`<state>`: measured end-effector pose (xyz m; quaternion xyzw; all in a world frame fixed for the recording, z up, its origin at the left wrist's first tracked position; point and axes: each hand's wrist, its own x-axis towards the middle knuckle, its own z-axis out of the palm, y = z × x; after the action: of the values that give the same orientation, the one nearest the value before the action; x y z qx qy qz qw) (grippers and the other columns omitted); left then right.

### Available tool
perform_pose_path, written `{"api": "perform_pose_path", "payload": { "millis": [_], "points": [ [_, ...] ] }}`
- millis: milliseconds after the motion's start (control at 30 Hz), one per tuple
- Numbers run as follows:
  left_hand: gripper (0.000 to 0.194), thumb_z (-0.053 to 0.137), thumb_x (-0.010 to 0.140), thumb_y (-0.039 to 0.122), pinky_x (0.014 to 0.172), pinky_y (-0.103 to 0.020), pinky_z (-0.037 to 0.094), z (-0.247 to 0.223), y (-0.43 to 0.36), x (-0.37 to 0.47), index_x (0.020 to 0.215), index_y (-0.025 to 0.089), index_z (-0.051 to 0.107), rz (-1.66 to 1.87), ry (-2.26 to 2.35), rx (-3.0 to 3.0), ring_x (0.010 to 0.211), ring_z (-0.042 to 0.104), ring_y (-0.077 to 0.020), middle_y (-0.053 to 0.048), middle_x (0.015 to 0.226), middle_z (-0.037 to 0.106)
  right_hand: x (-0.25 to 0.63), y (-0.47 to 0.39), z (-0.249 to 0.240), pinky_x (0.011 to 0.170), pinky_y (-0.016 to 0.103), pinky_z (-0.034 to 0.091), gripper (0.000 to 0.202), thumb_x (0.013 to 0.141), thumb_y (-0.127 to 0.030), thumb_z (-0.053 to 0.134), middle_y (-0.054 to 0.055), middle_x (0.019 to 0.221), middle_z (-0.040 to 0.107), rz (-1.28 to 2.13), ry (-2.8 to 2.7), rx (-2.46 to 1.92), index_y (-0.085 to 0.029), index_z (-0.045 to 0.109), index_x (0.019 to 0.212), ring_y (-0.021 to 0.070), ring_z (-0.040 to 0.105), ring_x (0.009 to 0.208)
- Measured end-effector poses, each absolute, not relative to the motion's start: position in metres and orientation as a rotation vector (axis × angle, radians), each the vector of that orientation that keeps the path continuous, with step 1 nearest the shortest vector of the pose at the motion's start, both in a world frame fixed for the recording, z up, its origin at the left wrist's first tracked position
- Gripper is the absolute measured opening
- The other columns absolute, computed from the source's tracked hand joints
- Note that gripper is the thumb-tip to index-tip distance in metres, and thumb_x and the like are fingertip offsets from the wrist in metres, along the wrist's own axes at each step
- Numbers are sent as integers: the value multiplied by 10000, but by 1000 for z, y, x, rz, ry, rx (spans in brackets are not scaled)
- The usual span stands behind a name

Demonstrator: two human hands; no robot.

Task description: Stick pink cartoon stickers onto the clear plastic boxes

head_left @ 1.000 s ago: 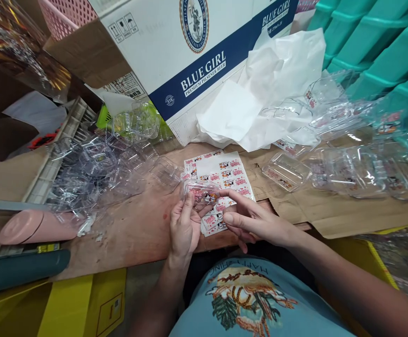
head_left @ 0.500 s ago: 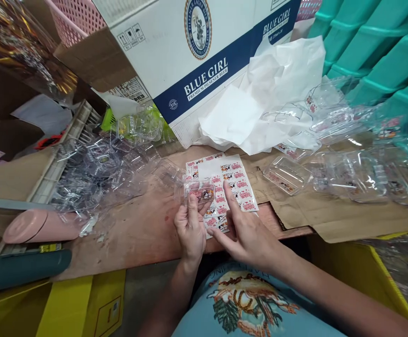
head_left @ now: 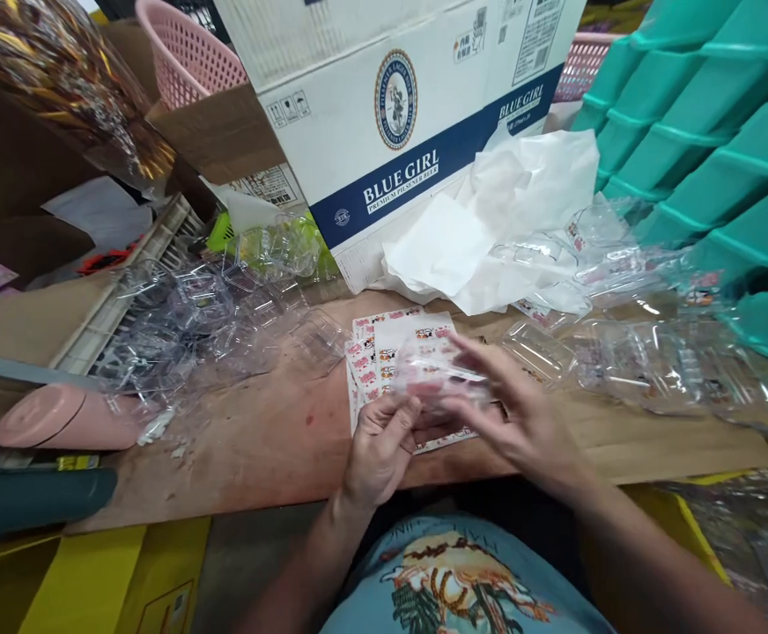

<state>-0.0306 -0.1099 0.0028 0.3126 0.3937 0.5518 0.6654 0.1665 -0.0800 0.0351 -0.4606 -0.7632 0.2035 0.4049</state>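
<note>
A small clear plastic box (head_left: 424,374) with a pink printed sticker is held over the sticker sheets, blurred by motion. My left hand (head_left: 380,449) pinches its lower left edge between thumb and fingers. My right hand (head_left: 522,414), also smeared, has its thumb and fingers on either side of the box's right end, apparently gripping it. Beneath lie white sticker sheets (head_left: 365,361) printed with pink lettering and small cartoon figures, partly covered by the box and hands. Just right of my right hand's fingertips rests another clear box (head_left: 537,350).
Clear plastic boxes (head_left: 205,308) lie heaped at left, beside a pink bottle (head_left: 60,418). More clear boxes (head_left: 661,365) lie on the right. White backing paper (head_left: 443,242) is piled before a beer carton (head_left: 331,150). Stacked teal bins (head_left: 707,167) stand at back right.
The plastic box has moved right and slightly down, its sticker now blurred. My right hand has shifted right, its pointing fingers now around the box's right end. The view has tilted up slightly.
</note>
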Motion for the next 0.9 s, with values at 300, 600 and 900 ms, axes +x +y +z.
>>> {"api": "perform_pose_path", "payload": {
  "millis": [300,600,900],
  "points": [
    [528,875,611,228,1135,-547,293,-30,18,-62,1074,129,642,1002,1626,1742,1334,445,-396,-200,1286,586,335,31,46,997,707,326,739,881,-620,598,262,1462,446,-421,-1685,-1769,-184,489,1469,503,371,1360],
    [207,677,835,375,758,-286,492,-10,4,-63,865,177,628,1162,1372,1547,770,613,-165,-16,822,662,180,-16,25,975,485,520,624,873,-490,683,179,1300,634,534,-1815,-1248,-174,525,1387,289,619,1161],
    [354,854,676,289,698,-273,567,4,-15,-89,975,132,746,1091,981,918,719,698,-164,-79,886,768,128,28,12,633,357,505,293,924,-448,585,67,790,649,1026,-1789,-1103,-170,635,846,190,579,722]
  ]
}}
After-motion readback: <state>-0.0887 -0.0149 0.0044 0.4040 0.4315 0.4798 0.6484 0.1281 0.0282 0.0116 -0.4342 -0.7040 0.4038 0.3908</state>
